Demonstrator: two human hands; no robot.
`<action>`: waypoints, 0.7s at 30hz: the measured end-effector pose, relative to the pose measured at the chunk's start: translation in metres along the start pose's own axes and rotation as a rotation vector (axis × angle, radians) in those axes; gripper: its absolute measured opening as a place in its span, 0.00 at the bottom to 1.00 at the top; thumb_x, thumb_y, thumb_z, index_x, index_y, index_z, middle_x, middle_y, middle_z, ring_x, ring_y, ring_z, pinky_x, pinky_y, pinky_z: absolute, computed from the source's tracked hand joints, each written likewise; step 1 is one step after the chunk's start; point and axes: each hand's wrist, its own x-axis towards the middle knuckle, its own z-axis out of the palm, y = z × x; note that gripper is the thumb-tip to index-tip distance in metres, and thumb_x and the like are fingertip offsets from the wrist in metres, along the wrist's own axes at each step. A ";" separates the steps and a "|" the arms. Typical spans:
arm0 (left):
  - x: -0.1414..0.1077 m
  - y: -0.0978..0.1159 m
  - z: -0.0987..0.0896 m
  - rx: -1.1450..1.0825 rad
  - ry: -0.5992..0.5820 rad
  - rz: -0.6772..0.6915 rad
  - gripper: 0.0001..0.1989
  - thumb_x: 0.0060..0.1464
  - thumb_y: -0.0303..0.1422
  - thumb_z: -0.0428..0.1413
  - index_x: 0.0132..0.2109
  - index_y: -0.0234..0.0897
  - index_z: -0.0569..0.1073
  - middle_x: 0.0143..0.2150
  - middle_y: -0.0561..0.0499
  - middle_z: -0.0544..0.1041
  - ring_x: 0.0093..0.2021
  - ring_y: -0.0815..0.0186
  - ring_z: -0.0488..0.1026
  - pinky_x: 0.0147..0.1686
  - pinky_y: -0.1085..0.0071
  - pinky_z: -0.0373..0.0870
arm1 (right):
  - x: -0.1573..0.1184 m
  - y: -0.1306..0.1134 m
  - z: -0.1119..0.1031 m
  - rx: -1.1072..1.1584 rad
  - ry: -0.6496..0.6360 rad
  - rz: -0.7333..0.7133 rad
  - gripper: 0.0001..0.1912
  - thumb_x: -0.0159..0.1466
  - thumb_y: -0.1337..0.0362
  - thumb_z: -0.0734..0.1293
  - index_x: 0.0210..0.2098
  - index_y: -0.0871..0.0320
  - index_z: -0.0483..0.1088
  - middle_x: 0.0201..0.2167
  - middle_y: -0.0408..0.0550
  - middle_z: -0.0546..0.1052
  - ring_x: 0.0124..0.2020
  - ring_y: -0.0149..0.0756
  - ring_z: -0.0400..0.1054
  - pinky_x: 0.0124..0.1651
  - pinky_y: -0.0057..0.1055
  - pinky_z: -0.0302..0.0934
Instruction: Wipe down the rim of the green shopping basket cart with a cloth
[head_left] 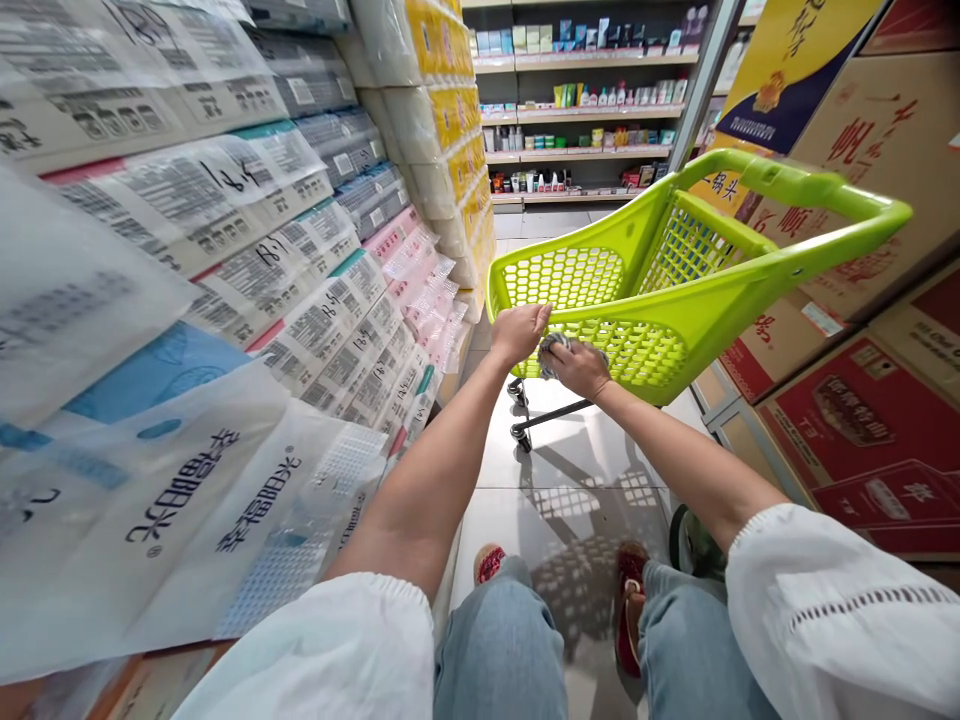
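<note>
A lime-green plastic shopping cart (697,320) stands in the aisle before me, its handle up at the right. My left hand (519,332) is closed around the upper rim near the cart's front end. Just to its right, my right hand (579,368) grips a crumpled grey-and-white cloth (553,356). The cloth lies against the perforated side of the basket, below the rim. Black casters (520,432) show under the front of the cart.
Stacked tissue packs (322,320) with handwritten prices rise close on my left, yellow-wrapped packs (450,130) beyond them. Red and tan cartons (862,430) line the right side. Shelves of toiletries (585,105) close off the far end. A dark green object (694,540) sits beside my leg.
</note>
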 end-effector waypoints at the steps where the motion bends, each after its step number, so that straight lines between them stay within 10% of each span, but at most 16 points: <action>1: 0.001 -0.001 0.000 0.001 -0.002 -0.003 0.31 0.64 0.50 0.31 0.34 0.38 0.73 0.36 0.46 0.78 0.36 0.62 0.72 0.33 0.68 0.57 | -0.004 -0.001 0.005 -0.002 -0.036 -0.043 0.21 0.69 0.64 0.50 0.53 0.50 0.68 0.53 0.49 0.70 0.50 0.40 0.60 0.44 0.33 0.54; 5: 0.003 -0.004 0.002 0.018 0.007 -0.003 0.31 0.63 0.50 0.32 0.33 0.38 0.73 0.35 0.47 0.78 0.36 0.62 0.72 0.33 0.69 0.57 | -0.010 0.000 0.008 -0.024 -0.075 -0.074 0.21 0.69 0.66 0.49 0.52 0.50 0.68 0.51 0.48 0.71 0.49 0.40 0.60 0.41 0.32 0.53; 13: 0.001 -0.001 -0.004 0.071 -0.040 -0.012 0.29 0.65 0.47 0.31 0.39 0.39 0.74 0.41 0.48 0.78 0.41 0.64 0.73 0.37 0.70 0.59 | 0.023 0.016 -0.047 -0.075 0.289 0.014 0.19 0.68 0.62 0.54 0.55 0.54 0.66 0.52 0.52 0.70 0.47 0.41 0.59 0.44 0.35 0.52; 21: -0.002 0.004 -0.005 0.113 -0.041 -0.035 0.32 0.64 0.49 0.29 0.37 0.39 0.73 0.38 0.47 0.78 0.39 0.63 0.73 0.35 0.69 0.59 | -0.006 -0.008 0.017 -0.073 0.097 -0.048 0.19 0.69 0.65 0.52 0.52 0.51 0.69 0.48 0.50 0.73 0.44 0.39 0.62 0.37 0.32 0.50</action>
